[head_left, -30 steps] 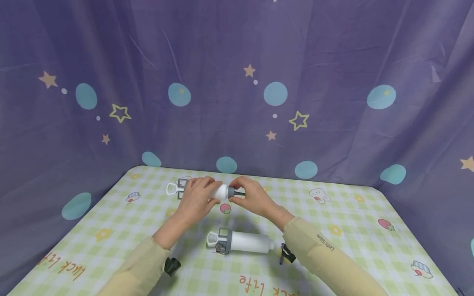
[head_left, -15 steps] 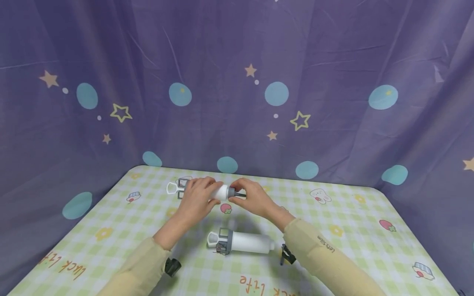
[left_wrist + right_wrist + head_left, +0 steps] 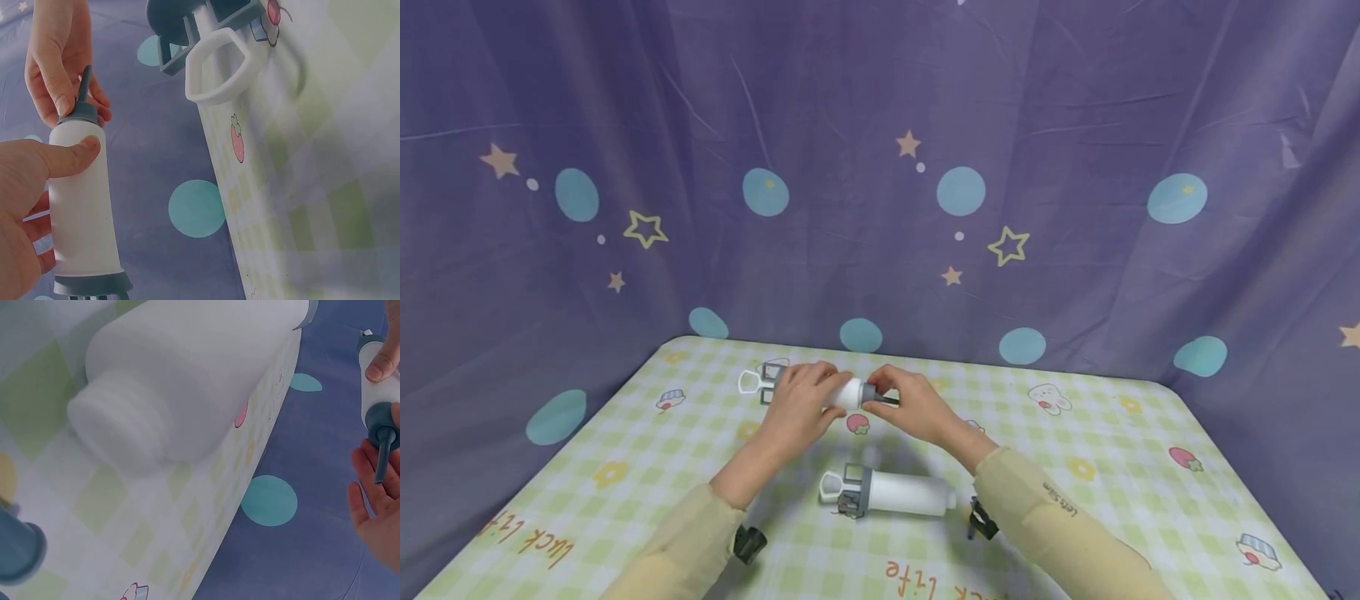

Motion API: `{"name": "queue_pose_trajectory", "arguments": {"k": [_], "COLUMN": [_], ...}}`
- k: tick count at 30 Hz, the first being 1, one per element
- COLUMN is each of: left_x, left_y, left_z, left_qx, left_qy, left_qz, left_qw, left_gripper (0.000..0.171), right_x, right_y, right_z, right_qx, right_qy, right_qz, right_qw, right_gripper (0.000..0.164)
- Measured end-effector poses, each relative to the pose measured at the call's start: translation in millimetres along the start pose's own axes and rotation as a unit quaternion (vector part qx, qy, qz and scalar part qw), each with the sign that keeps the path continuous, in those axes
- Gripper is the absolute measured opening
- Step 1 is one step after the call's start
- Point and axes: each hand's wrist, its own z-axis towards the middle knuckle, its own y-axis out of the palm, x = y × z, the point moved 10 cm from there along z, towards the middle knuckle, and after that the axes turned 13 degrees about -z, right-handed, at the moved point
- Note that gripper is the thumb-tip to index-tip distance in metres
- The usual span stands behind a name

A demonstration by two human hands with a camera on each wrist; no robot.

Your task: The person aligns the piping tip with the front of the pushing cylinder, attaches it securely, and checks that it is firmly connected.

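My left hand (image 3: 801, 408) grips the white barrel of an icing syringe (image 3: 84, 212) held above the table, its thumb lying along the barrel. The syringe lies roughly level in the head view, with its white ring handle at the left. At the right end, my right hand (image 3: 917, 404) pinches the dark grey-blue nozzle cap (image 3: 81, 111) between thumb and fingers. A thin spout sticks out of that cap past the fingers. Closer to me, a second syringe (image 3: 906, 492) lies on the table, its narrow white end uncapped in the right wrist view.
A green-checked cloth covers the table (image 3: 1120, 467). A loose grey-blue piece (image 3: 15, 547) lies near the second syringe's bare end. Behind the table hangs a purple curtain (image 3: 850, 267). Black wrist cameras (image 3: 749, 543) hang under both sleeves.
Both hands stay in nearly the same place around the syringe. The spout tips slightly lower and the right fingers shift a little on the cap.
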Motion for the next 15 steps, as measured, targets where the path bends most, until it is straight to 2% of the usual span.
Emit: {"name": "queue_pose_trajectory", "arguments": {"k": [15], "left_x": [1.6], "left_y": [1.5], "left_z": [-1.1], "left_qx": [0.002], "left_qy": [0.005], "left_qz": [0.003], "left_qw": [1.0], "left_gripper": [0.051], "right_x": [2.9], "right_y": [6.8], "right_z": [-3.8], "right_qx": [-0.015], "right_qy": [0.001], "right_qz": [0.027], "right_qw": [1.0], "right_gripper": [0.03]}}
